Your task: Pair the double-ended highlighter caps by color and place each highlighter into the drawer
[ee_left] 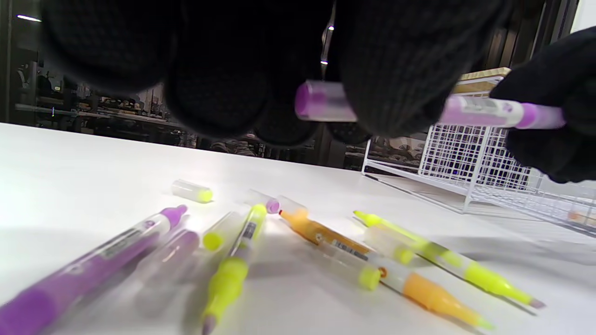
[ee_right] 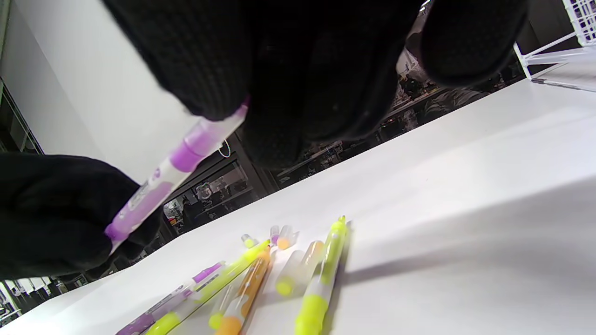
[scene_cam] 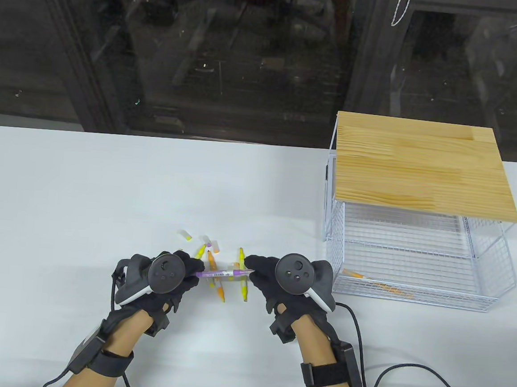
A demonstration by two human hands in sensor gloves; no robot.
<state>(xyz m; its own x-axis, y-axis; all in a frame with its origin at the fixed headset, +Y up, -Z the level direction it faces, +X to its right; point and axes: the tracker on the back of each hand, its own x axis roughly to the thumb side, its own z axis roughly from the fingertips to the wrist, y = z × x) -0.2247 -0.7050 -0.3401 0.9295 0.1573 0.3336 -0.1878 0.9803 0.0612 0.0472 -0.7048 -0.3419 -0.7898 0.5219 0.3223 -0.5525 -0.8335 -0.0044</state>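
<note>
Both hands hold one purple highlighter point(scene_cam: 224, 273) level above the table. My left hand point(scene_cam: 180, 272) grips its left, capped end point(ee_left: 321, 101); my right hand point(scene_cam: 259, 269) pinches its right end point(ee_right: 205, 135). Beneath it lie several uncapped highlighters: an orange one point(scene_cam: 216, 279) point(ee_left: 372, 265), yellow ones point(scene_cam: 242, 275) point(ee_left: 447, 260) point(ee_right: 321, 279), and a second purple one point(ee_left: 93, 260) point(ee_right: 172, 293). Loose caps point(scene_cam: 186, 235) point(ee_left: 192, 190) are scattered behind them. The white wire drawer point(scene_cam: 414, 264) stands pulled out at the right with orange highlighters point(scene_cam: 355, 275) inside.
The drawer frame carries a wooden top point(scene_cam: 421, 170). A black cable point(scene_cam: 405, 370) runs from my right wrist across the table's front right. A dark glass wall rises behind the white table point(scene_cam: 107, 181).
</note>
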